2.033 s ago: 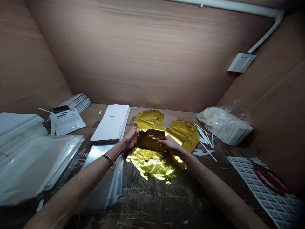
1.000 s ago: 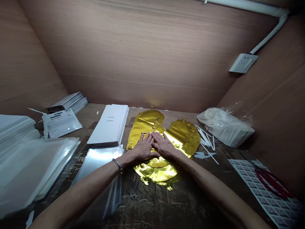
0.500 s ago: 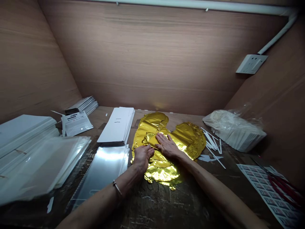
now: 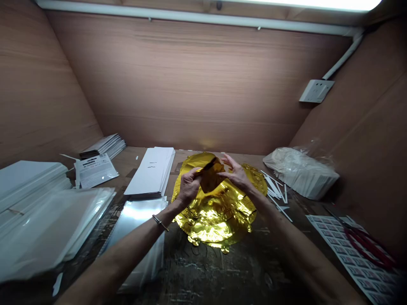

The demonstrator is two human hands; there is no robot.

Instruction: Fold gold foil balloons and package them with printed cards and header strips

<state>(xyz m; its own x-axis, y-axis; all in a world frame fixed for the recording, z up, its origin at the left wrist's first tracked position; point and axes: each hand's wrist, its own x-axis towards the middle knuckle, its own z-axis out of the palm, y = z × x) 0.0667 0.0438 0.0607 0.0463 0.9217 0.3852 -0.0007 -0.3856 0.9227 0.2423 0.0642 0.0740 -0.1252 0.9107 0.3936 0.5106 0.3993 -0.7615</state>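
Our worn wooden workbench (image 4: 203, 264) carries a gold foil balloon (image 4: 213, 222) lying flat at centre, its weight resting there while our left hand (image 4: 190, 185) pinches a raised foil flap (image 4: 211, 176) clear, fingers together on it; our right hand (image 4: 235, 176) hovers just beside, fingers spread apart.

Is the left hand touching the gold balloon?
Touching. The head view shows the left hand pinching a raised fold of the gold balloon between its thumb and fingers.
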